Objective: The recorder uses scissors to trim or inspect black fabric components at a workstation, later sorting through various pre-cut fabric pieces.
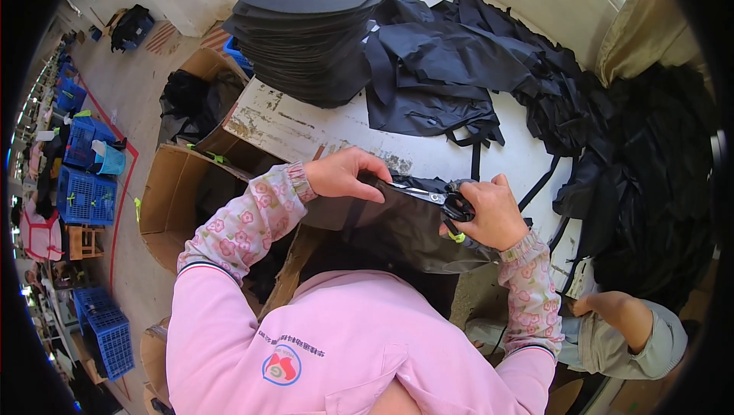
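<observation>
In front of my chest, at the table's near edge, hangs a dark, thin fabric piece. My left hand pinches its upper edge between thumb and fingers. Wrapped round the black handles of a pair of scissors, my right hand is closed. The silver blades point left along the fabric's top edge, toward my left fingertips. A small yellow-green tag or strip shows just below my right hand. Whether the blades are cutting into the fabric is too fine to tell.
On the worn white table stand a tall stack of dark grey sheets and a heap of black fabric pieces. Open cardboard boxes stand at left. Blue crates line the floor. Another person's limb is at lower right.
</observation>
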Demonstrator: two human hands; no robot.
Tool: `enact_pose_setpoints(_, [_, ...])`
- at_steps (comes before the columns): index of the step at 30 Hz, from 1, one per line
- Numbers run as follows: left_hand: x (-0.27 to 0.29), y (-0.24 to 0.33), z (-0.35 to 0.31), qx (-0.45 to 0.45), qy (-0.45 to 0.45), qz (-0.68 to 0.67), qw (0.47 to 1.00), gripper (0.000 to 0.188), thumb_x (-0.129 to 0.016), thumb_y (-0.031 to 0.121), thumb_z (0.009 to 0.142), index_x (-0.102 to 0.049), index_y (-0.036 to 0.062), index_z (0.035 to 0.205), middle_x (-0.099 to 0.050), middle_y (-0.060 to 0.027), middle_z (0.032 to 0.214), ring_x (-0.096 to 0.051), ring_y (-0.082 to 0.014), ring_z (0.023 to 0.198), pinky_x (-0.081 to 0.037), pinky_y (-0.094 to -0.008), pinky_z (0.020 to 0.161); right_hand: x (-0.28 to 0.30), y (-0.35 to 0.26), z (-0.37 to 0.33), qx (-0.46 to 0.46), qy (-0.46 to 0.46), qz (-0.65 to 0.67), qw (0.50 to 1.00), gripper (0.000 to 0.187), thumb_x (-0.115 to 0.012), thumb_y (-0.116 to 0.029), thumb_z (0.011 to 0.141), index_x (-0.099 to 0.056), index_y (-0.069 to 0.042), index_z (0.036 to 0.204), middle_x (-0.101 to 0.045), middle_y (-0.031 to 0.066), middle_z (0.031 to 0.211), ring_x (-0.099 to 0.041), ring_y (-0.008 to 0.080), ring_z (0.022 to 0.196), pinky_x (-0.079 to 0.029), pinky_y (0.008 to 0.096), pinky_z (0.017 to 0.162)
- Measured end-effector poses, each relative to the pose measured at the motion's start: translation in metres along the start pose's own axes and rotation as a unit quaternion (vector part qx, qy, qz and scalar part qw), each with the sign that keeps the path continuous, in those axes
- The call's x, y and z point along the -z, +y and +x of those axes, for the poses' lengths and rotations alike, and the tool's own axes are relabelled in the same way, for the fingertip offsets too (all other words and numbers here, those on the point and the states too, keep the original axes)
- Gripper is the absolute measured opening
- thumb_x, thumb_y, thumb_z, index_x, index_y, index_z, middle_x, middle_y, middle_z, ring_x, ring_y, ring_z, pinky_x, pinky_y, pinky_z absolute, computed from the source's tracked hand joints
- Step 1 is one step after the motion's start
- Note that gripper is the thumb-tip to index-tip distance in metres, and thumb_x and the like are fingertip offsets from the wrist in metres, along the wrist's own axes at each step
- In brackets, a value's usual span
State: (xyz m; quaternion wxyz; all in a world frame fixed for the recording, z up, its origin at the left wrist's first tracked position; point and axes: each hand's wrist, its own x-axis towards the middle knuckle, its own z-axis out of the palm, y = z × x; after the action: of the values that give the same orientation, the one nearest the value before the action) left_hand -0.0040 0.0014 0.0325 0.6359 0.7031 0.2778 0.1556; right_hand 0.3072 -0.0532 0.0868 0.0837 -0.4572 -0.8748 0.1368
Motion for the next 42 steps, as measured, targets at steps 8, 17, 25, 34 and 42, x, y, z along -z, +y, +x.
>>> enact_pose_setpoints(8, [-0.002, 0.000, 0.000, -0.014, 0.016, -0.016, 1.000, 0.029, -0.079, 0.015, 0.081, -0.068, -0.0007, 0.103, -0.067, -0.0001, 0.090, -0.058, -0.0071, 0.086, -0.048, -0.0247, 0.079, 0.005, 0.006, -0.005, -0.002, 0.005, 0.011, 1.000, 0.050, -0.083, -0.049, 0.065, -0.057, -0.008, 0.075, -0.061, 0.0054, 0.066, -0.060, 0.0268, 0.062, -0.036, 0.0367, 0.069])
enact_pose_setpoints(17, [-0.005, -0.001, 0.001, -0.008, 0.027, -0.039, 0.999, 0.023, -0.078, 0.013, 0.082, -0.068, 0.0011, 0.099, -0.064, 0.0032, 0.084, -0.055, -0.0047, 0.078, -0.046, -0.0222, 0.072, 0.013, 0.001, 0.001, 0.010, 0.004, -0.018, 1.000, 0.049, -0.082, -0.049, 0.065, -0.058, -0.008, 0.076, -0.060, 0.0059, 0.070, -0.061, 0.0251, 0.070, -0.036, 0.0369, 0.069])
enact_pose_setpoints(25, [-0.004, 0.006, -0.002, 0.006, 0.027, -0.007, 1.000, 0.021, -0.077, 0.009, 0.082, -0.067, 0.0005, 0.097, -0.064, 0.0025, 0.087, -0.055, -0.0053, 0.082, -0.047, -0.0235, 0.077, 0.012, 0.002, 0.002, 0.019, 0.006, -0.010, 1.000, 0.048, -0.082, -0.048, 0.065, -0.058, -0.008, 0.077, -0.060, 0.0057, 0.071, -0.061, 0.0251, 0.070, -0.036, 0.0370, 0.069])
enact_pose_setpoints(34, [-0.006, 0.013, -0.003, -0.002, 0.038, 0.026, 0.999, 0.023, -0.078, 0.010, 0.081, -0.067, 0.0000, 0.098, -0.064, 0.0016, 0.086, -0.055, -0.0057, 0.082, -0.047, -0.0240, 0.076, 0.014, -0.002, 0.008, 0.017, -0.007, -0.001, 1.000, 0.047, -0.083, -0.046, 0.065, -0.057, -0.008, 0.074, -0.061, 0.0060, 0.068, -0.061, 0.0258, 0.066, -0.035, 0.0361, 0.069])
enact_pose_setpoints(42, [-0.006, 0.016, -0.006, -0.006, 0.045, 0.033, 0.998, 0.025, -0.079, 0.011, 0.080, -0.067, -0.0002, 0.100, -0.065, 0.0011, 0.087, -0.056, -0.0059, 0.082, -0.047, -0.0243, 0.077, 0.012, 0.001, 0.003, 0.006, -0.015, 0.003, 1.000, 0.043, -0.083, -0.042, 0.066, -0.057, -0.008, 0.072, -0.060, 0.0064, 0.063, -0.060, 0.0265, 0.062, -0.035, 0.0362, 0.069])
